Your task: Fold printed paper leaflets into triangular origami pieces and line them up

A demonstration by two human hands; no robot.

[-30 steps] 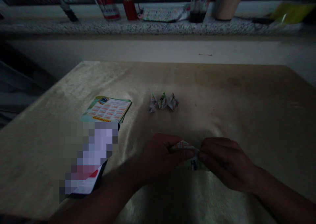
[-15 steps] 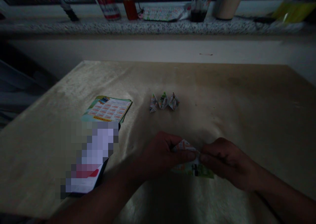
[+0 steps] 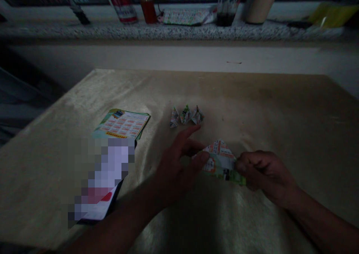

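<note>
A partly folded printed paper (image 3: 221,163), white, red and green, is held just above the table (image 3: 280,108) between both hands. My left hand (image 3: 179,164) pinches its left edge with thumb and a finger, while the index finger points up toward three small folded paper figures (image 3: 186,115) standing in a row. My right hand (image 3: 265,175) grips the paper's right edge with curled fingers.
A stack of printed leaflets (image 3: 123,124) lies at the left, with a blurred-out flat item (image 3: 103,179) in front of it. A stone ledge (image 3: 168,30) behind the table carries a red bottle (image 3: 121,2), a jar (image 3: 147,7), a glass (image 3: 226,7) and papers.
Both hands have lifted the paper up and slightly away from me. The paper has opened into a larger triangular shape. My left index finger has stretched out.
</note>
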